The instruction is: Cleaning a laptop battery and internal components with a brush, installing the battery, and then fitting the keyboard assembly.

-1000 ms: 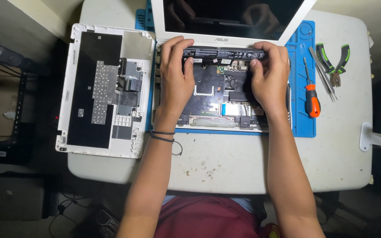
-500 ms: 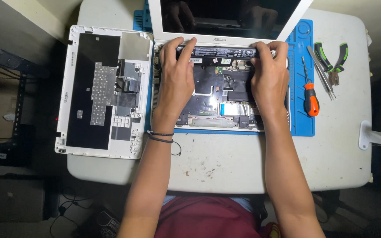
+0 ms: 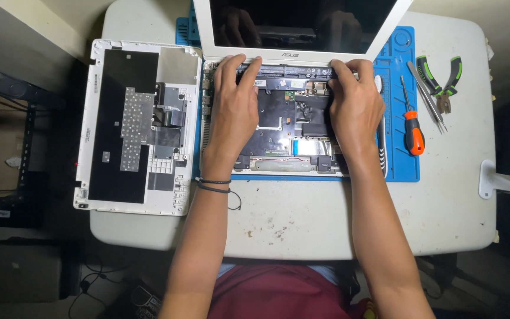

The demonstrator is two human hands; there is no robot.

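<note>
Both hands are pressing on the long black battery pack (image 3: 287,72), which is lying along the back edge of the opened laptop base (image 3: 278,127), just under the hinge of the white screen (image 3: 302,23). The pack's long axis is running left to right, straight across in front of me, so each hand is taking one end.

My left hand (image 3: 234,100) is sitting on the left end, fingers (image 3: 249,66) stretched forward and flat over the pack, palm lying over the exposed board. My right hand (image 3: 355,97) is mirroring it on the right end, fingers curled over the top edge of the pack. Neither hand is gripping in a fist; both are spread fairly wide and bearing down rather than pinching. I can't tell whether the thumbs are hooking under the pack, since they're hidden.

Both hands are about equally near; the pack is spanning the gap between them. Both forearms are running nearly straight out from my body, wrists low, two black bands on the left wrist (image 3: 213,184).

The removed white keyboard cover (image 3: 137,124) is lying face down to my left, well apart from the hands. The orange-handled screwdriver (image 3: 411,127) and green-handled pliers (image 3: 441,80) are resting to my right, screwdriver on the blue mat (image 3: 399,171), untouched.
</note>
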